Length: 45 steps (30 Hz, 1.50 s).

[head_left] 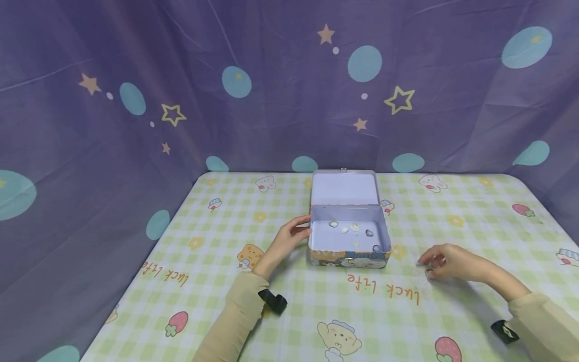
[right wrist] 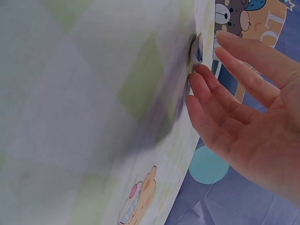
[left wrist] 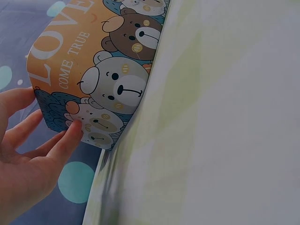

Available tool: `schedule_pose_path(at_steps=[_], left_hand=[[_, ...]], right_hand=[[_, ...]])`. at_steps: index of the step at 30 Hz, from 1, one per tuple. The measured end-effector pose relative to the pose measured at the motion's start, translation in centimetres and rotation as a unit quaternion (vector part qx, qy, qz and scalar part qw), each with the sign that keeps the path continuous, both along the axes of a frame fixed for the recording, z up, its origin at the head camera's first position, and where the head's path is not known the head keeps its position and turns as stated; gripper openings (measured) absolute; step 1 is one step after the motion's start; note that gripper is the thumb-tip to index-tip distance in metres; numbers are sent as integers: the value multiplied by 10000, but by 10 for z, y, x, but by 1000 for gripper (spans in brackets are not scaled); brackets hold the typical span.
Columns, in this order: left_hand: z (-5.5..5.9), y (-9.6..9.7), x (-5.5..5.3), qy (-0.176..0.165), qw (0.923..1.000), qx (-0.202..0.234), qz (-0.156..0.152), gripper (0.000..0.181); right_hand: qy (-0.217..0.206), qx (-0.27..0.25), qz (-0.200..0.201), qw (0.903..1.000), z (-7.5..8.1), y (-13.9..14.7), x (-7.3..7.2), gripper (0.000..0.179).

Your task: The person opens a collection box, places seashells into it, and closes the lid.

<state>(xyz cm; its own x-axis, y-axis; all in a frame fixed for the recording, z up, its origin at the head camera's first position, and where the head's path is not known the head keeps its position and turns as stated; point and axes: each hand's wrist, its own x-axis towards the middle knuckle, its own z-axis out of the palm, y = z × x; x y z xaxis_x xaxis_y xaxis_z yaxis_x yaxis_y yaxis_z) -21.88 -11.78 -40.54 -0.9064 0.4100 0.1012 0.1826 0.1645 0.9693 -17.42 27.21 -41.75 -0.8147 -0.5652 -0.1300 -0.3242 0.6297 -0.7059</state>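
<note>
A rectangular tin box [head_left: 350,260] with a bear print stands on the table, its hinged lid [head_left: 345,187] raised at the back. Several small pale and dark pieces, like shells or pebbles, lie scattered inside; one is a whitish piece [head_left: 333,224]. My left hand [head_left: 288,240] touches the tin's left side with fairly straight fingertips [left wrist: 75,129]. To the right of the tin, my right hand [head_left: 457,262] is low over the tablecloth with loosely bent, spread fingers. A small shell-like piece [right wrist: 198,48] lies on the cloth by its fingertips, not visibly pinched.
A green-and-white checked tablecloth [head_left: 217,311] with printed cartoons and lettering covers the table. Purple curtains [head_left: 280,125] with stars and teal spots hang behind and at the sides. Each forearm wears a black wrist camera, such as the left one [head_left: 273,301].
</note>
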Motion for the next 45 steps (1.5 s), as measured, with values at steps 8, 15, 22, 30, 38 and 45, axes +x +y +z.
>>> schedule_pose_path(at_steps=[8,15,22,30,38,45], left_hand=[[1,-1,1,21,10000,-64,26,43],[0,-1,0,34,10000,-67,-17,43],[1,0,1,35,10000,-62,-18,43],[2,0,1,23,10000,-65,-2,43],[2,1,1,-6,10000,-72,11,42],[1,0,1,7,10000,-53,11,42]], right_hand=[[-77,33,-28,10000,-2,3,2,24],[167,237,-6,9996,-4,5,4,20],[249,360,-69,9990,-4,4,7,18],[252,299,-64,9992,-7,4,7,15],[199,239,65,9995,-9,6,3,11],[187,103,161,9996,-10,5,2,8]])
